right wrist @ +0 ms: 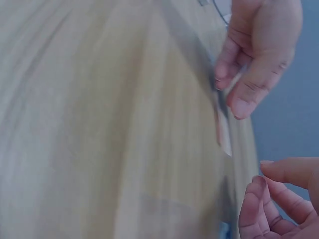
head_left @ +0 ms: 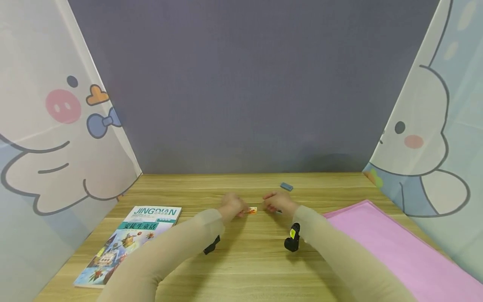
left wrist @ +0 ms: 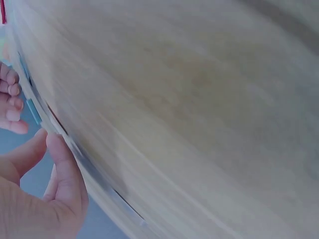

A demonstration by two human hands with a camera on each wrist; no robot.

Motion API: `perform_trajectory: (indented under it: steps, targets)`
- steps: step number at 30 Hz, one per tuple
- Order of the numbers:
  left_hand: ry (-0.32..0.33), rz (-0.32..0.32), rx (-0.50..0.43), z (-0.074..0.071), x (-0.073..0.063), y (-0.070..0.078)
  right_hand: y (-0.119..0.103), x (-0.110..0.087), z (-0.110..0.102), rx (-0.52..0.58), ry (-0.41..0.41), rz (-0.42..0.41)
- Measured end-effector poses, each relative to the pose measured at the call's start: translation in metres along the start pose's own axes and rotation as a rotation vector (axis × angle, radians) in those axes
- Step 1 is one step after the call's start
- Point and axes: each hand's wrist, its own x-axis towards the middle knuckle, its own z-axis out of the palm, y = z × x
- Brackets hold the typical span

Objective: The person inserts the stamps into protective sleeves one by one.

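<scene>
A small orange-and-yellow card [head_left: 253,210] lies near the middle of the wooden table. My left hand [head_left: 233,204] reaches in from the left with its fingertips right at the card's left end. In the left wrist view, the thumb and forefinger of this left hand [left wrist: 47,186] come close together beside the card. On the other side, my right hand [head_left: 280,202] hovers with loosely bent fingers and no visible object in its grasp. Partly hidden beneath it is a small blue piece [head_left: 279,211]. In the right wrist view, the right hand [right wrist: 281,199] faces the left hand [right wrist: 261,55] across the card.
Farther back lies a small blue-grey block [head_left: 286,186]. A colourful book [head_left: 132,243] is at the left, and a pink sheet or folder [head_left: 396,251] at the right. Black wrist devices [head_left: 292,238] hang by the sleeves. A grey panel [head_left: 241,92] and printed side curtains [head_left: 415,138] enclose the table.
</scene>
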Motion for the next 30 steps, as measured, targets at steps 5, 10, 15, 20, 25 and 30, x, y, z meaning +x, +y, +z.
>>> perform_trajectory:
  steps: [5, 10, 15, 20, 25, 30]
  targets:
    - [-0.060, 0.048, -0.078, 0.001, -0.008, 0.005, -0.007, -0.003, -0.022, -0.024, -0.005, -0.027]
    - [-0.079, 0.071, -0.113, 0.007, -0.019, 0.013, -0.007, -0.007, -0.038, -0.087, -0.027, -0.064]
    - [-0.092, 0.094, -0.137, 0.023, -0.033, 0.020, 0.002, -0.009, -0.050, -0.153, -0.053, -0.074]
    - [-0.091, 0.133, -0.122, 0.044, -0.044, 0.021, 0.010, -0.013, -0.057, -0.207, -0.044, -0.076]
    - [-0.095, 0.131, -0.079, 0.058, -0.053, 0.021, 0.016, -0.017, -0.057, -0.223, -0.054, -0.084]
    - [-0.120, 0.127, -0.031, 0.065, -0.062, 0.024, 0.023, -0.018, -0.057, -0.223, -0.046, -0.124]
